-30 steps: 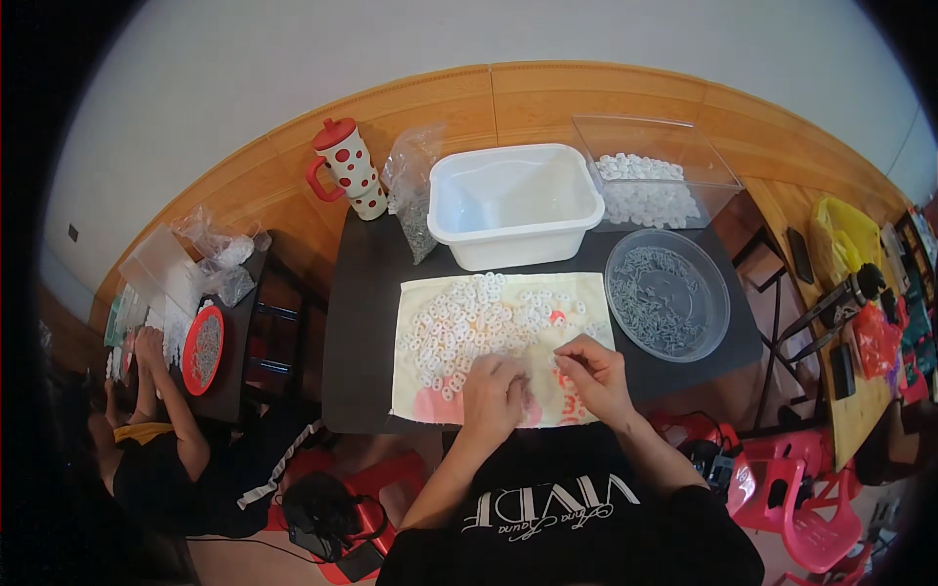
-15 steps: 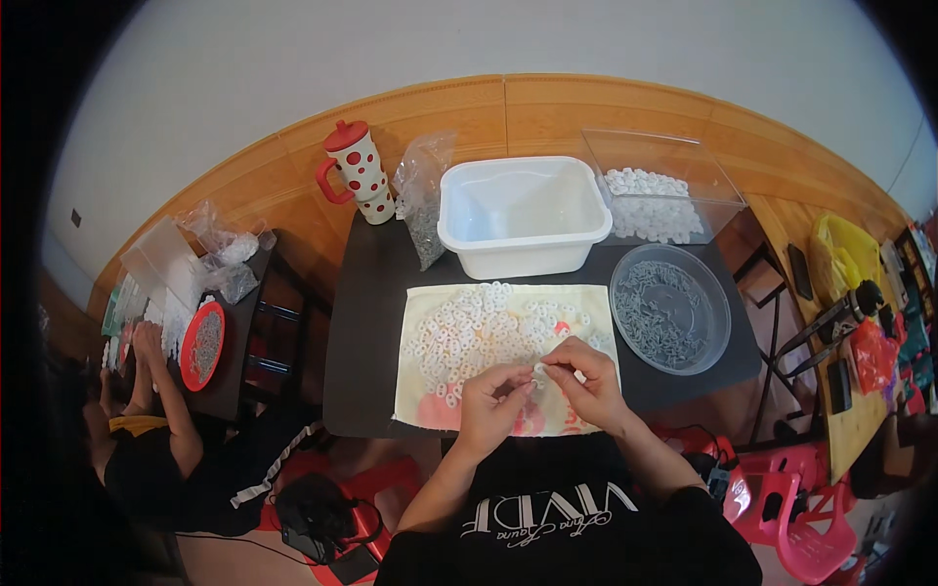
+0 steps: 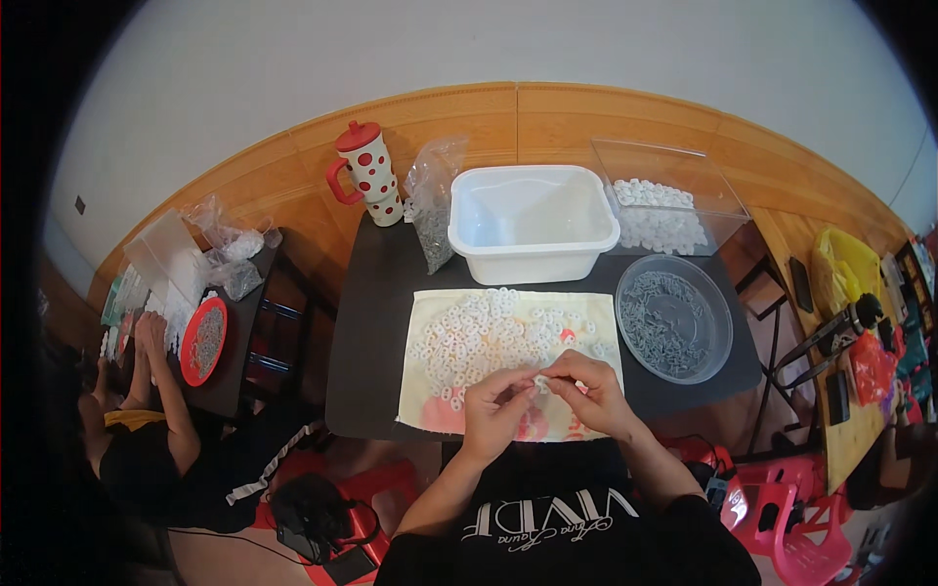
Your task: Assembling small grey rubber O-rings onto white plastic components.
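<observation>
My left hand [image 3: 496, 405] and my right hand [image 3: 590, 393] meet over the near part of a cream printed cloth [image 3: 420, 408]. Between their fingertips is a small white plastic piece [image 3: 541, 384], mostly covered. The right thumb and forefinger pinch it; my left thumb and forefinger are closed right beside it, and what they grip is too small to make out. Many loose white two-holed plastic pieces [image 3: 467, 337] are spread over the cloth, thickest at its left and far side. To the right, a round clear dish [image 3: 721, 337] holds many small grey screw-like parts [image 3: 660, 317].
Behind the cloth stands a white plastic tub [image 3: 532, 266]. Left of it are a bag of grey parts [image 3: 433, 230] and a spotted tumbler [image 3: 373, 181]; a clear box [image 3: 718, 200] with white pieces is at right. Another person's hands [image 3: 149, 335] work beside a red tray [image 3: 217, 363] at far left.
My fingertips have drawn closer together around the small white piece, which shows less now. The whole scene has shifted slightly down and right in view.
</observation>
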`<state>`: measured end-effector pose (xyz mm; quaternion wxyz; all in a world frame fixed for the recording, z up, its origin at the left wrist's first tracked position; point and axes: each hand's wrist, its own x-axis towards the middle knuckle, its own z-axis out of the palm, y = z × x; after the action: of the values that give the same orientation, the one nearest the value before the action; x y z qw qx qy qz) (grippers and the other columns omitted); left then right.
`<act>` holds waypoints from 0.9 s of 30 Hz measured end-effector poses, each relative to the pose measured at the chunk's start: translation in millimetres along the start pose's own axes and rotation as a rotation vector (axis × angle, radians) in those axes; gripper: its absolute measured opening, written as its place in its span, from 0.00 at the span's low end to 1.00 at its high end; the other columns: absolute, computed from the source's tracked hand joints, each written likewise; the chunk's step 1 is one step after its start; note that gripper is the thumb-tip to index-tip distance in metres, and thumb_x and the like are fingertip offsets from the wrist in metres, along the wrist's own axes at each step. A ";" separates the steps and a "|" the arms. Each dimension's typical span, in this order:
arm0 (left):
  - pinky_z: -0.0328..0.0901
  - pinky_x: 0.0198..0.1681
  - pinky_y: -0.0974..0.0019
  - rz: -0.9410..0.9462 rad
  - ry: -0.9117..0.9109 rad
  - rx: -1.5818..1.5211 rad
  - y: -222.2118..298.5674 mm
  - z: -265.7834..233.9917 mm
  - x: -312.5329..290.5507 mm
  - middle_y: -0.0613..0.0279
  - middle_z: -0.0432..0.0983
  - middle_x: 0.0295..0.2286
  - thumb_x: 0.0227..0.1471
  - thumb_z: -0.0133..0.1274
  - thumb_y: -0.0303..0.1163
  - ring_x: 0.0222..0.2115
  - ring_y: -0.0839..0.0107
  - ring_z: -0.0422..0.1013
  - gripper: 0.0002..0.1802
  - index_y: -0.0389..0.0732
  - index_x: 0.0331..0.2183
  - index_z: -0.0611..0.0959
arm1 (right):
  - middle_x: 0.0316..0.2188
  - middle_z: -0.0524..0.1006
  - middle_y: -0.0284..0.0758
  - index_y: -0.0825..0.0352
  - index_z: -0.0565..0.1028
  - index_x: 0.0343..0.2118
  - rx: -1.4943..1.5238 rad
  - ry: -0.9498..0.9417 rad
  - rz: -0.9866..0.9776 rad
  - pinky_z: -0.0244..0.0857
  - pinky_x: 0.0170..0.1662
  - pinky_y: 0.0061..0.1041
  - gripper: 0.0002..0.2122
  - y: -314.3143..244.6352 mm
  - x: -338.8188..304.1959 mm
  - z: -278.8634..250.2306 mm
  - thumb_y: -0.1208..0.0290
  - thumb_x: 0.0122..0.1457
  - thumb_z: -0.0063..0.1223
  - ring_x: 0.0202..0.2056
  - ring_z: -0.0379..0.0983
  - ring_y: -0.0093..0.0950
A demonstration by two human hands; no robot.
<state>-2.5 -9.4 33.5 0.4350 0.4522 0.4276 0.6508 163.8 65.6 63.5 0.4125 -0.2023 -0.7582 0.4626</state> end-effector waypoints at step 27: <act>0.68 0.33 0.60 0.353 -0.185 0.765 -5.7 -7.5 2.1 0.55 0.77 0.24 0.43 0.54 0.18 0.28 0.57 0.73 0.07 0.35 0.29 0.82 | 0.31 0.73 0.37 0.68 0.77 0.32 -0.595 -0.161 -0.375 0.68 0.32 0.33 0.10 37.9 -21.9 6.2 0.78 0.43 0.53 0.33 0.73 0.37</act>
<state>-9.2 -7.2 26.9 0.1544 0.7036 0.5134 0.4664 168.5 65.8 19.5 0.3521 -0.1337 -0.9138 0.1522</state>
